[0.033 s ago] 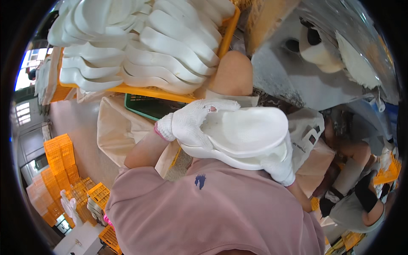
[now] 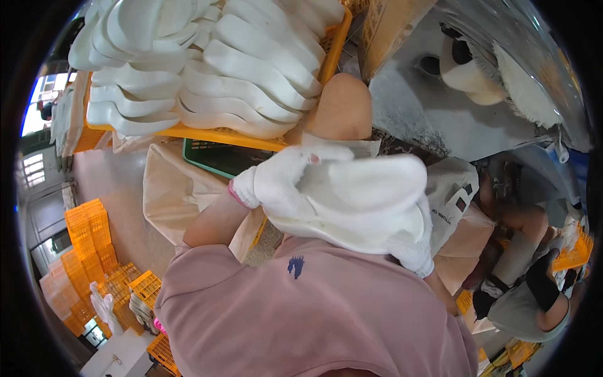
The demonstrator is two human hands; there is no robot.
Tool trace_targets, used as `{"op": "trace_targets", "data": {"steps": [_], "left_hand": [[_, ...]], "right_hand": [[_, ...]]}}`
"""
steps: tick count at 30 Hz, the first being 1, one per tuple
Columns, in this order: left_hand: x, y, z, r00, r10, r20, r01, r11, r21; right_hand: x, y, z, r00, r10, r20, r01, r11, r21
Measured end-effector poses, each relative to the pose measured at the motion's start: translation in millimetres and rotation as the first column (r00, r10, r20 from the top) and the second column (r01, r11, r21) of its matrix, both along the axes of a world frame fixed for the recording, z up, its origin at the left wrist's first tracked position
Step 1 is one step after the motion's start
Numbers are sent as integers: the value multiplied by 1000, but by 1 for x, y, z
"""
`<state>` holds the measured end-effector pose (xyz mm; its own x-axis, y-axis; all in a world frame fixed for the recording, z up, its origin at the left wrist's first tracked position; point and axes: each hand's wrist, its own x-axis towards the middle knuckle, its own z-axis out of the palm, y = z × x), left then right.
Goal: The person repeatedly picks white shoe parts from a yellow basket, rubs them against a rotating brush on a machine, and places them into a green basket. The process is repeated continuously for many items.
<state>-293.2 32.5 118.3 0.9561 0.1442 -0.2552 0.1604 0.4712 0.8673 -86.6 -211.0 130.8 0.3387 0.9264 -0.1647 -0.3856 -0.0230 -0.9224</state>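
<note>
Between my hands, in front of my chest, are two white shoe soles (image 2: pixel 383 188), one lying over the other and both blurred by motion. My left hand (image 2: pixel 279 179), in a white knit glove with a pink cuff edge, grips their left end, a finger stretched along the far edge. At the lower right, my gloved right hand (image 2: pixel 411 251) clasps the lower sole. Its fingers are partly hidden behind the piece. Beyond my hands, many similar white soles (image 2: pixel 251 75) stand stacked in rows in a yellow crate (image 2: pixel 207 137).
A green crate (image 2: pixel 217 157) sits under the yellow one. My bare knee (image 2: pixel 344 107) is beside it. A grey machine surface (image 2: pixel 408 116) with a white fluffy piece is at far right. Another person (image 2: pixel 527 308) works at right. Yellow crates (image 2: pixel 91 235) are stacked at left.
The upper sole has shifted slightly and its right end looks raised, now smeared by motion. Both hands stay on the soles almost in place.
</note>
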Motion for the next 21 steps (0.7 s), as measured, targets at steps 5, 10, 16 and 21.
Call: {"op": "trace_targets", "data": {"steps": [5, 10, 16, 21], "left_hand": [[27, 10, 19, 772, 601, -205, -167, 503, 848], [55, 34, 8, 793, 602, 90, 165, -354, 920], [81, -10, 4, 906, 362, 220, -257, 58, 965], [211, -122, -44, 912, 129, -390, -323, 811, -487]], "right_hand": [[3, -41, -26, 941, 61, 333, -1, 984, -178], [43, -65, -30, 989, -150, -10, 135, 913, -384], [86, -124, 20, 608, -639, 471, 784, 577, -229], [62, -126, 41, 643, -568, 513, 750, 601, -274]]}}
